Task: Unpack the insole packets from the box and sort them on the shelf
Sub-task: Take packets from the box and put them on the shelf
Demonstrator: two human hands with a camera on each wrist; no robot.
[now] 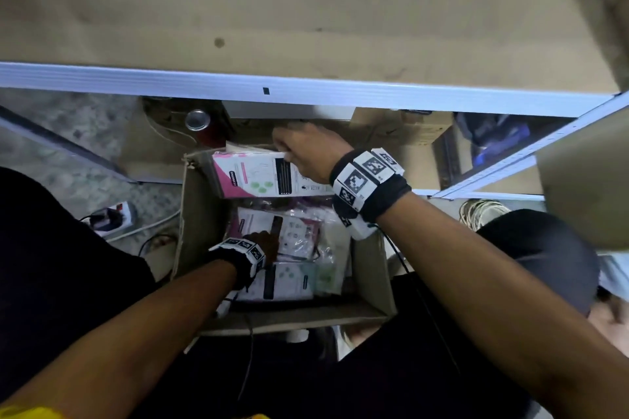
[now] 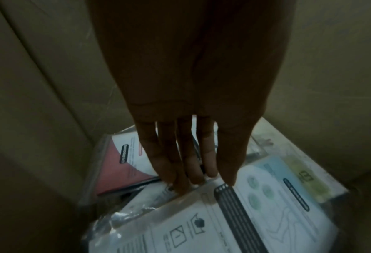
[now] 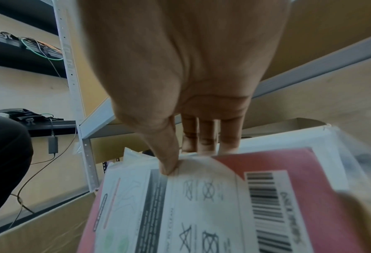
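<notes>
An open cardboard box stands below the shelf. My right hand pinches a pink-and-white insole packet by its edge, over the box's far end. In the right wrist view the thumb lies on the packet and the fingers go behind it. My left hand reaches down into the box. Its straight fingers touch the edge of a white packet with blue-green print. A pink packet lies beside it, and several more fill the box.
The shelf board spreads above its pale metal rim. Under it sit a metal can and brown cartons. A power strip with cables lies on the floor to the left. A shelf rail slants at the right.
</notes>
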